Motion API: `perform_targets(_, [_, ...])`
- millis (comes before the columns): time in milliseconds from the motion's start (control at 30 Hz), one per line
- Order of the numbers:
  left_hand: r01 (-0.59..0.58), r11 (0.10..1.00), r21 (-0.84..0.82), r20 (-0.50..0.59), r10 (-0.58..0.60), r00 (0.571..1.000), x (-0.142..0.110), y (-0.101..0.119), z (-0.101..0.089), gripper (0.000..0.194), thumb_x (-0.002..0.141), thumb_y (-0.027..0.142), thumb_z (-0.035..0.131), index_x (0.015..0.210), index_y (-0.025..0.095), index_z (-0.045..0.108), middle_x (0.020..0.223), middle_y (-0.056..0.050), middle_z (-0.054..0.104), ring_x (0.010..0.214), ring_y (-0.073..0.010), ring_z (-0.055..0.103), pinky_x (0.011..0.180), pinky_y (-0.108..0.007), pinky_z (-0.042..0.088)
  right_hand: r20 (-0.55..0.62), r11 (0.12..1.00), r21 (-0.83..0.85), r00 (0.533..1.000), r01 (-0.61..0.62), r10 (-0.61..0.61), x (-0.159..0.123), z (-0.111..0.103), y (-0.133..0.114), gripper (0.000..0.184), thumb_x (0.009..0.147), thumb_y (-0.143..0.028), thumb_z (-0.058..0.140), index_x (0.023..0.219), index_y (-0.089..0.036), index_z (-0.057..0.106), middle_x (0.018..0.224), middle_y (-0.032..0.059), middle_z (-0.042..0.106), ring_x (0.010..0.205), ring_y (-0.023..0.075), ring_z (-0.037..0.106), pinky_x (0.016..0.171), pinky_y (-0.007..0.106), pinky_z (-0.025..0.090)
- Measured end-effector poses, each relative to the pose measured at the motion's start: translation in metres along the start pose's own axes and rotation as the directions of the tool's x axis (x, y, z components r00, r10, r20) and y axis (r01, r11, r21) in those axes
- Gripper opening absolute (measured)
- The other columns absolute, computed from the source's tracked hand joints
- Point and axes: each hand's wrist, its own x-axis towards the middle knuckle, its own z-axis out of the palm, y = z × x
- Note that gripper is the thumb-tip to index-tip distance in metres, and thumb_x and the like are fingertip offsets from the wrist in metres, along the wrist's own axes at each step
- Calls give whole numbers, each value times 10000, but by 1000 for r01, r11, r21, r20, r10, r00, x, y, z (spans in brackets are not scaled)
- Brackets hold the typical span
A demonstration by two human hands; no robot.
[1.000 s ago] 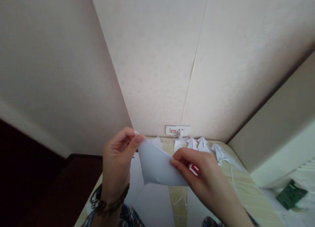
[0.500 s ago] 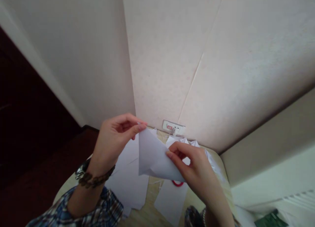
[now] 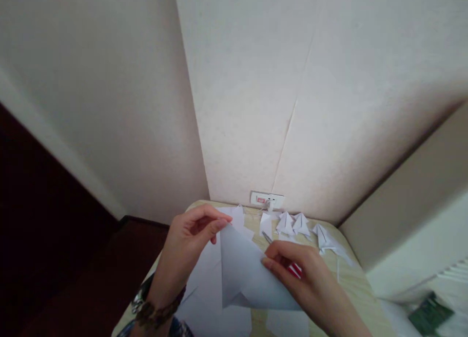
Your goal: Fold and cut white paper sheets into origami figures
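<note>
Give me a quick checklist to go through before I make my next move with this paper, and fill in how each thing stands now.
1. Left hand pinching the held sheet at its upper corner: ok.
2. Right hand pinching the sheet's slanting upper edge: ok.
3. Sheet's layers lined up exactly: cannot tell from this view.
4. Folded paper pieces by the wall out from under both hands: ok.
5. Red object behind the right hand in full view: not ok, the hand partly covers it.
6. Plug pushed fully into the outlet: cannot tell, too small.
</note>
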Motion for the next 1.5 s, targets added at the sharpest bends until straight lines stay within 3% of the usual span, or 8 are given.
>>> perform_targets(200, [-38, 998, -52, 132, 44, 990, 20, -8, -9, 141, 748, 170, 683, 658, 229, 773, 604, 25, 677, 466, -71, 504, 454, -155, 419, -122, 989, -11, 982, -146, 144, 2, 12, -22, 245, 903, -187, 541, 662, -198, 581, 614, -7, 620, 591, 146, 578, 543, 216, 392])
perform_targets(433, [-58, 983, -175, 204, 94, 974, 29, -16, -3, 114, 774, 210, 702, 682, 225, 767, 615, 20, 671, 484, -76, 520, 457, -151, 421, -197, 988, -58, 972, -142, 128, -11, 9, -30, 263, 930, -196, 504, 670, -205, 540, 661, -7, 630, 613, 145, 574, 573, 229, 401])
perform_targets(567, [49, 967, -248, 159, -9, 987, 10, -21, 12, 63, 759, 224, 733, 711, 224, 774, 620, 28, 684, 494, -69, 523, 474, -139, 430, -228, 983, -43, 960, -178, 164, -27, 3, -23, 277, 918, -213, 527, 642, -194, 539, 630, -2, 608, 606, 151, 550, 573, 242, 391])
perform_targets(667, [165, 960, -226, 155, -132, 979, 0, -22, 17, 117, 722, 226, 774, 839, 220, 771, 777, 5, 751, 638, -104, 625, 537, -147, 475, -243, 987, 26, 956, -161, 162, -33, 1, -20, 266, 903, -217, 549, 638, -187, 553, 613, -6, 593, 598, 146, 544, 563, 235, 386])
perform_targets(833, [277, 946, -169, 327, -212, 921, -7, -19, 15, 337, 677, 233, 806, 992, 196, 694, 955, -32, 766, 896, -182, 693, 789, -238, 535, -302, 992, 112, 950, -52, 84, -32, 6, -18, 250, 889, -233, 569, 645, -182, 579, 587, -19, 579, 568, 134, 535, 554, 225, 394])
perform_targets(1000, [317, 946, -60, 403, -268, 875, -17, -15, 22, 365, 625, 260, 840, 952, 166, 709, 849, -39, 762, 721, -198, 676, 605, -254, 532, -366, 993, 119, 930, 20, 25, -23, -3, -20, 245, 899, -249, 560, 671, -176, 614, 606, -11, 602, 577, 134, 540, 564, 230, 396])
perform_targets(1233, [259, 964, -59, 327, -227, 918, 3, -14, 39, 231, 633, 319, 820, 758, 144, 734, 669, 1, 698, 584, -139, 565, 508, -207, 441, -477, 996, 38, 877, 84, -56, -2, -25, -24, 284, 891, -273, 564, 632, -172, 620, 584, -7, 613, 562, 131, 557, 542, 216, 414])
perform_targets(1500, [202, 970, -138, 179, -176, 968, 13, -10, 40, 143, 621, 284, 756, 713, 178, 731, 667, 13, 717, 670, -182, 650, 615, -228, 506, -630, 974, 172, 777, 150, -8, 21, -15, -11, 253, 863, -281, 606, 627, -195, 636, 599, -10, 651, 573, 135, 589, 532, 208, 429])
